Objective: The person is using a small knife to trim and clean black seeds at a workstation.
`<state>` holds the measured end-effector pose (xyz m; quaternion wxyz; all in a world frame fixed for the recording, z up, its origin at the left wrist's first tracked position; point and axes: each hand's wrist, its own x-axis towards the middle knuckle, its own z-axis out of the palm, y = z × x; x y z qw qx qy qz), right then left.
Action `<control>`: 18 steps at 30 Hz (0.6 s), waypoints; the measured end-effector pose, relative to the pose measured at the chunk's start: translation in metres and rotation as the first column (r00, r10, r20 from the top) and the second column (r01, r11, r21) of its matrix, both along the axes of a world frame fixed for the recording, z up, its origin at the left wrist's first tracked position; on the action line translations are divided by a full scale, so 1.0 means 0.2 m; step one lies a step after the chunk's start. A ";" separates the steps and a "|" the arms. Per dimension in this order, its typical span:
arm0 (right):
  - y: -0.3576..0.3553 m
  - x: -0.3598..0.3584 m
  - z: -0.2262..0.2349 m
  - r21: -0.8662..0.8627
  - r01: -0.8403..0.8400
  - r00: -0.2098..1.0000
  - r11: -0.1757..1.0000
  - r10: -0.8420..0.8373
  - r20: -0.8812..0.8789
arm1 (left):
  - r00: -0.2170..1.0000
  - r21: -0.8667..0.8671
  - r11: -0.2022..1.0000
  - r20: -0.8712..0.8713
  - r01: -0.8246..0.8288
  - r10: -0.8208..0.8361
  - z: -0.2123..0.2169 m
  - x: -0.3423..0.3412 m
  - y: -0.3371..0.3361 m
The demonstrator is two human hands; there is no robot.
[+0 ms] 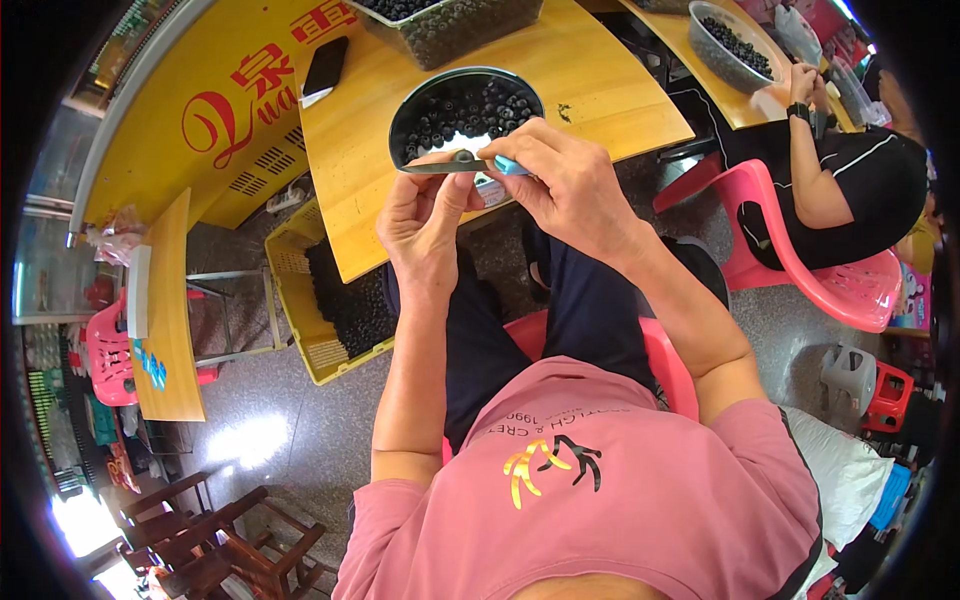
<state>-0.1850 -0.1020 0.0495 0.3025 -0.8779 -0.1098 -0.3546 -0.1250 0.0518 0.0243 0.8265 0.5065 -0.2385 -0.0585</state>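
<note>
My left hand [420, 215] pinches a small dark round fruit [462, 156], its thumb and fingers closed about it in front of the bowl. A knife with a light blue handle [511, 166] is gripped in my right hand [578, 185]. Its thin blade points left and lies across the left thumb, against or just in front of the fruit; exact contact cannot be made out. Just beyond both hands, a dark round bowl [398, 105] contains many black round fruits [480, 102] and something white at its near side.
The yellow table [620, 105] bears a clear tub [470, 38] of dark fruits and a black phone [325, 65]. A yellow crate [322, 372] of dark pieces stands on the floor at left. To the right, a person [830, 190] sits on a pink chair [770, 220].
</note>
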 end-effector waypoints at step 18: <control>-0.02 0.00 -0.01 -0.052 0.019 1.000 0.998 -0.018 0.025 | 0.998 -0.016 0.998 0.035 0.059 -0.059 -0.05 0.03 0.01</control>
